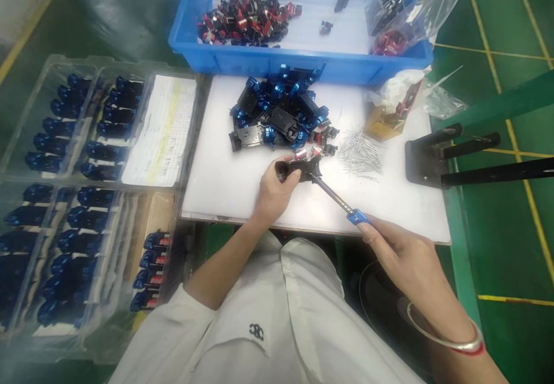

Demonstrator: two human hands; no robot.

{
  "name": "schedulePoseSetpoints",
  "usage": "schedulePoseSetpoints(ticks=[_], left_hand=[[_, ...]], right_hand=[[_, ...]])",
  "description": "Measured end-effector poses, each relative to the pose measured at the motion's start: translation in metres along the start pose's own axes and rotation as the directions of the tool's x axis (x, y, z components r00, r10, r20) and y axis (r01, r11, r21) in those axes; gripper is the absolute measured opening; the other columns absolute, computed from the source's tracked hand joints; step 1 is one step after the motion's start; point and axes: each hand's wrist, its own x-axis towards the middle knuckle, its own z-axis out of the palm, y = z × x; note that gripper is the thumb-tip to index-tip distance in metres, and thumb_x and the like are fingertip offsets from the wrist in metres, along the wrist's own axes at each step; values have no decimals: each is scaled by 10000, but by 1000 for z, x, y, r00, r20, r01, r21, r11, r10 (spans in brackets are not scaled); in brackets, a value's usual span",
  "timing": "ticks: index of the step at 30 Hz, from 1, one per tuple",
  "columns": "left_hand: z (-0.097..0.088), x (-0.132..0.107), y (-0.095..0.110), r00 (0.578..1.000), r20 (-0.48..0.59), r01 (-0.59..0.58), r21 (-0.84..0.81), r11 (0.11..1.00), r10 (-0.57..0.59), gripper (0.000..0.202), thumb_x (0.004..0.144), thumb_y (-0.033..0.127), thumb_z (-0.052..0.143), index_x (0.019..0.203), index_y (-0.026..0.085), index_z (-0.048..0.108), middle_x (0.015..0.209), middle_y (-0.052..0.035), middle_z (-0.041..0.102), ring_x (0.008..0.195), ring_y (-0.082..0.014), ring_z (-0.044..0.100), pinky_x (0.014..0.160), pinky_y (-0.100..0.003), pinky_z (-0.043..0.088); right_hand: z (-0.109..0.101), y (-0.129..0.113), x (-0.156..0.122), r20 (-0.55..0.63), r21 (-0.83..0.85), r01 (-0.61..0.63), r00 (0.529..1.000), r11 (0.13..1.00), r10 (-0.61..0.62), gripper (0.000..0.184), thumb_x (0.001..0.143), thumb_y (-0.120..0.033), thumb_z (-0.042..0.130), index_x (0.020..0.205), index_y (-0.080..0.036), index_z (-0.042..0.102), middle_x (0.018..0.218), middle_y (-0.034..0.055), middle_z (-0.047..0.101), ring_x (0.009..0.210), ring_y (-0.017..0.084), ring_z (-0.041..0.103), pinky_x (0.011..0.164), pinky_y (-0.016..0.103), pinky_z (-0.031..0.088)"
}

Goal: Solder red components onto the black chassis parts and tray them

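My left hand [277,191] is closed around a black part [303,169] with a round, dark opening at its near end. A slim metal rod [333,194] with a blue end piece [358,217] runs from that part down to my right hand [400,257]. My right fingers are closed on the blue end, thumb on top. Whether rod and black part are joined or only touching, I cannot tell. Just beyond my left hand lie several small red and black pieces [322,137] and a heap of black plates with blue round ends [281,116].
A blue bin [259,58] at the back holds red and black pieces. Thin metal pins [361,153] lie right of the heap, near an open small box [385,121]. Clear trays [97,182] of blue parts stand left; a black stand [426,153] is at right.
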Motion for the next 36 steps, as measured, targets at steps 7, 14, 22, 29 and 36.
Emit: schedulePoseSetpoints(ticks=[7, 14, 22, 29, 36], left_hand=[[0, 0, 0, 1000, 1, 5, -21, 1000, -5, 359, 817, 211, 649, 1173, 162, 644, 1124, -67, 719, 1056, -211, 666, 975, -335, 526], [1, 0, 3, 1000, 4, 4, -18, 1000, -4, 355, 816, 194, 644, 1168, 155, 640, 1120, -70, 722, 1036, -205, 673, 964, -336, 530], [0, 0, 0, 1000, 20, 5, -34, 999, -4, 372, 825, 222, 635, 1192, 158, 631, 1131, -68, 716, 1042, -207, 675, 971, -344, 524], [0, -1, 5, 999, 23, -30, 10, 999, 30, 343, 827, 180, 620, 1168, 145, 646, 1109, -70, 730, 1033, -196, 679, 948, -318, 536], [-1, 0, 0, 999, 20, -42, 14, 999, 42, 349, 826, 208, 630, 1171, 156, 649, 1103, -65, 729, 1023, -196, 678, 939, -319, 536]], right_hand=[[7, 2, 4, -18, -2, 31, 999, 1000, -31, 516, 937, -602, 453, 990, -208, 782, 767, 56, 750, 622, 229, 688, 587, 307, 539], [9, 0, 4, -12, -8, 33, 999, 999, -34, 520, 947, -603, 430, 1000, -221, 778, 772, 52, 748, 633, 229, 689, 569, 304, 528], [9, 1, 5, -4, -26, 12, 1000, 1000, -12, 500, 945, -584, 426, 992, -235, 780, 633, 21, 689, 527, 194, 614, 550, 286, 504], [1, -9, 9, 76, -9, -31, 997, 999, 31, 428, 927, -505, 456, 902, -215, 770, 608, -2, 671, 529, 178, 568, 540, 264, 471], [-13, -2, 6, 64, 113, -108, 993, 988, 101, 433, 889, -587, 523, 826, -222, 746, 545, -4, 595, 496, 161, 521, 488, 265, 429]])
